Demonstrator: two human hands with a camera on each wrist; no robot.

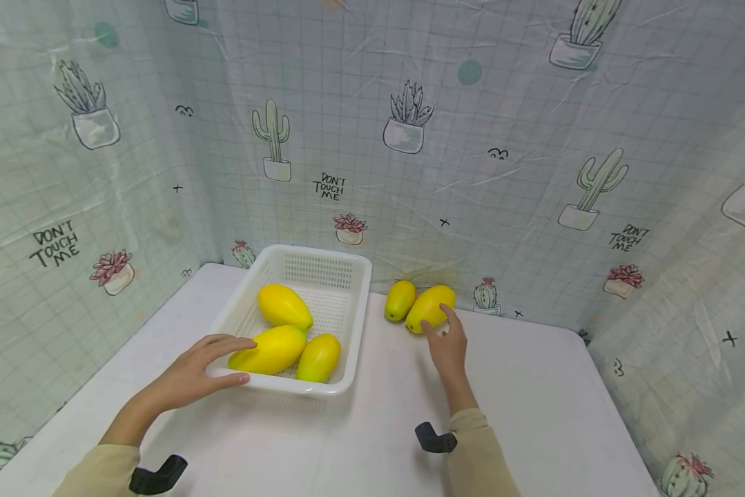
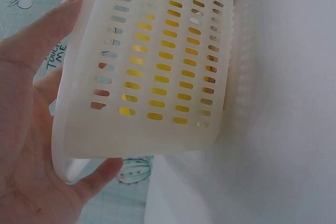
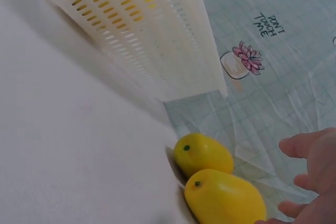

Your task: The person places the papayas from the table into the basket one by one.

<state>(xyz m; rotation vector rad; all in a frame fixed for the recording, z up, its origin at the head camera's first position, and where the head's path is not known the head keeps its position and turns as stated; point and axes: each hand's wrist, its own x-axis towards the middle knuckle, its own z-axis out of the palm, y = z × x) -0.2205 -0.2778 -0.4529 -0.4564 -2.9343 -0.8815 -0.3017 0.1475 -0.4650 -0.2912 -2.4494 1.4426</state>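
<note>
My left hand (image 1: 201, 366) grips the near left corner of a white plastic basket (image 1: 362, 317), its thumb at the near rim and fingers reaching over the side. Inside the basket lie three yellow mangoes; the nearer large mango (image 1: 273, 350) sits under those fingertips. My right hand (image 1: 448, 345) is held over a large mango (image 1: 431, 307) on the table, fingers spread and bent, nothing between them. In the right wrist view the fingers (image 3: 299, 145) stand beside that mango (image 3: 226, 198). A smaller, greener mango (image 1: 400, 300) lies against its left side.
The basket and the two loose mangoes stand on a white table (image 1: 534, 393), close to its back edge. A cactus-print curtain (image 1: 372, 124) hangs behind and along both sides. Black wrist mounts (image 1: 436, 438) sit at both sleeves.
</note>
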